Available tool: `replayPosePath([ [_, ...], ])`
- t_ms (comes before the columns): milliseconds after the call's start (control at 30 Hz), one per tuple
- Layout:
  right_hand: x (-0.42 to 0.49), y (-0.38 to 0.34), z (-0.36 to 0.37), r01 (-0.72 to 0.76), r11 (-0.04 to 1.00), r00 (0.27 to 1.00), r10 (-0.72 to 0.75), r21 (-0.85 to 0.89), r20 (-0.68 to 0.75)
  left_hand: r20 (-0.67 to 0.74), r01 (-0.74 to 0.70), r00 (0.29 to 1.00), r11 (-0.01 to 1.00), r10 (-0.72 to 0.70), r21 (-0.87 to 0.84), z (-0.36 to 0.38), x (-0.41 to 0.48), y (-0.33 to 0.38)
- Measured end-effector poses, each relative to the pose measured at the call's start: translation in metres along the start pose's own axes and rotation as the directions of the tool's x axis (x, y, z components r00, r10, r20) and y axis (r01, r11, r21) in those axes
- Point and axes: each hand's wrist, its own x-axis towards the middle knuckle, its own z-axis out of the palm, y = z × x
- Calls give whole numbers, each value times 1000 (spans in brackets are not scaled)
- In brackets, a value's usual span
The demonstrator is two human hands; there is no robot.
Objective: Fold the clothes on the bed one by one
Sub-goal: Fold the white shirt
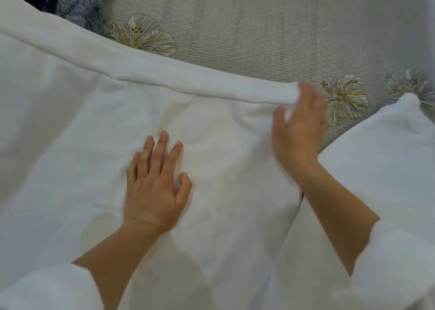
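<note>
Flowered bedspread [259,27], white garment [223,145]: left hand [155,187] presses flat, right hand [299,121] blurs at far hem [188,86], grip unclear; smooth creases first

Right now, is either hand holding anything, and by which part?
The left hand lies flat on the white garment, holding nothing. The right hand is at the end of its thick hem, but blur hides whether it pinches it.

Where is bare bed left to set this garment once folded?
Free: the ribbed sheet beyond the far hem of the white garment, from the grey knit at far left to the right edge. A narrow wedge lies between the right hand and the white cloth at right. Crowded: the near side, all garment, with the left hand flat on it.
</note>
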Motion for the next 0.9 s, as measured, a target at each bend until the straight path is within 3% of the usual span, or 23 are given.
replayPosePath([
  [33, -11, -1, 7, 127, 990, 986, -119, -59, 118, 4, 2, 1000, 1000, -2, 0, 0, 0, 0],
  [100, -25, 8, 20, 257, 955, 925, -198, -149, 325, 2, -1, 1000, 1000, 1, -3, 1, 0, 0],
  [333, -14, 21, 28, 295, 942, 886, -206, -162, 416, -12, 10, 1000, 1000, -10, -13, 2, 0, 0],
  [467, -16, 17, 11, 251, 967, 859, -199, -49, 472, -32, 1, 999, 1000, -1, -14, 3, -2, 0],
  [533, -34, 17, -9, 242, 970, 875, -213, -10, 435, -48, -9, 999, 1000, 9, -16, 2, -4, 1],
  [633, -58, 39, -51, 243, 970, 955, -239, -4, 174, -42, -17, 999, 1000, 16, -16, 1, -5, 2],
  [700, -59, 66, -84, 135, 990, 991, -135, -37, 0, -18, -28, 999, 999, 29, 36, 1, -5, 4],
  [767, -52, 100, -116, -76, 988, 995, 66, -132, -80, 46, 8, 999, 996, -11, 85, -1, -6, 10],
  [833, -45, 134, -141, -311, 915, 950, 298, -258, -91, 90, 65, 993, 995, -72, 69, -6, -11, 21],
  [900, -43, 157, -154, -496, 807, 855, 519, -320, -16, 111, 68, 991, 998, -69, 11, -8, -25, 38],
])
